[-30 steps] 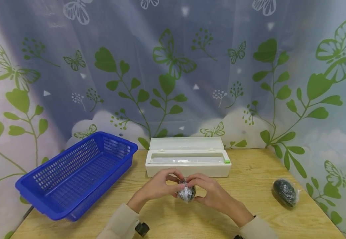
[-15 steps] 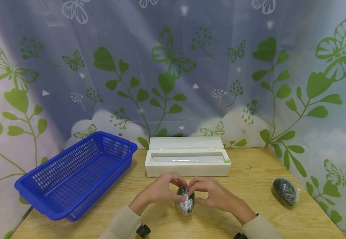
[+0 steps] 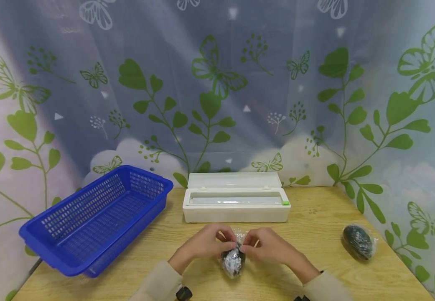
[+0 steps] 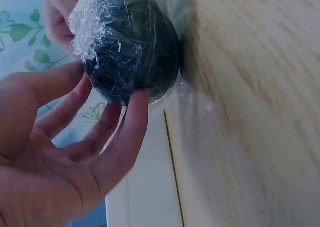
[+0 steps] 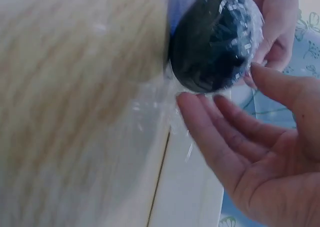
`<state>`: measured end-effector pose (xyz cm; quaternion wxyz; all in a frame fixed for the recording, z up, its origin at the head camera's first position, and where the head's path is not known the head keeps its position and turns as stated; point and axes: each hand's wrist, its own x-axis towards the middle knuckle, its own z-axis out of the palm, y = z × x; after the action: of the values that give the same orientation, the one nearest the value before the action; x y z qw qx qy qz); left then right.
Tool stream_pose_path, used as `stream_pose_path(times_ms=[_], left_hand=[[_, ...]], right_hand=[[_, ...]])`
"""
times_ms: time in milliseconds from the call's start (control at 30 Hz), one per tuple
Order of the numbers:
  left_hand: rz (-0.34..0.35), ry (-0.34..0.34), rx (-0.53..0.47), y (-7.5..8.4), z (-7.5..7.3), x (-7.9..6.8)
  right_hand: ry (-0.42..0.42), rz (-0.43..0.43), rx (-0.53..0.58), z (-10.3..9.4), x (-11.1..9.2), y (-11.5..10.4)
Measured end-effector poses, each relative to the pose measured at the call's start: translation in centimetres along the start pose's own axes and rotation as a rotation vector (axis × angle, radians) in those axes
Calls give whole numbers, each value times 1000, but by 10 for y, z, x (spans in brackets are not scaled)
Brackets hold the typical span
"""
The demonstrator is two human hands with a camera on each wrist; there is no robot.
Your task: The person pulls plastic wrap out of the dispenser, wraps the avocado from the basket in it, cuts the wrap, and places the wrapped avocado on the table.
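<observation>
A dark green avocado [image 3: 233,264] wrapped in crinkled cling film rests on the table between both hands, its film bunched brightly on top. Loose clear film [image 3: 239,235] sticks out at its far end. My left hand [image 3: 210,243] holds the avocado's far left side, thumb on top; the left wrist view shows its fingers [image 4: 136,114] bent against the wrapped fruit [image 4: 135,47]. From the right, my right hand [image 3: 268,246] pinches at the far end with thumb and fingers. In the right wrist view its fingertips [image 5: 187,101] touch the film beneath the avocado [image 5: 212,42].
Behind the hands stands a white cling film dispenser [image 3: 236,215], lid raised, with a roll inside and a green slider at its right end. A blue plastic basket [image 3: 127,234] is at the left. Another wrapped avocado [image 3: 357,241] lies at the right of the wooden table [image 3: 315,280].
The avocado has come nearer to the person and its near end shows more. Both hands have shifted to its far end, where loose film now shows between them.
</observation>
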<state>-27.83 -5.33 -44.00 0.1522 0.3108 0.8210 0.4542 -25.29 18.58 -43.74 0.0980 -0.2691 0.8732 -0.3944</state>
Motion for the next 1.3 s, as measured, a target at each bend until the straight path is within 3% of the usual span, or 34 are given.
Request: stream_pose_path(times_ms=[167, 267, 367, 467, 633, 767, 1100, 1200, 1300], left_hand=[[-97, 42, 12, -2, -1, 0], [-194, 4, -32, -3, -2, -3], [-231, -60, -94, -4, -2, -4], [-194, -82, -168, -5, -2, -4], [-101, -20, -192, -7, -2, -1], [-59, 25, -152, -8, -4, 2], [3, 110, -10, -5, -3, 3], [18, 89, 11, -6, -5, 2], [3, 18, -32, -5, -9, -1]], right_hand=[[-45, 147, 54, 4, -2, -3], [-61, 176, 57, 4, -3, -4], [-95, 186, 112, 4, -3, -6], [-98, 174, 193, 5, -3, -6], [-5, 112, 290, 7, -1, -5], [55, 77, 321, 8, 2, -5], [79, 33, 264, 6, 3, -5], [57, 17, 228, 4, 2, -3], [16, -9, 192, 1, 1, -2]])
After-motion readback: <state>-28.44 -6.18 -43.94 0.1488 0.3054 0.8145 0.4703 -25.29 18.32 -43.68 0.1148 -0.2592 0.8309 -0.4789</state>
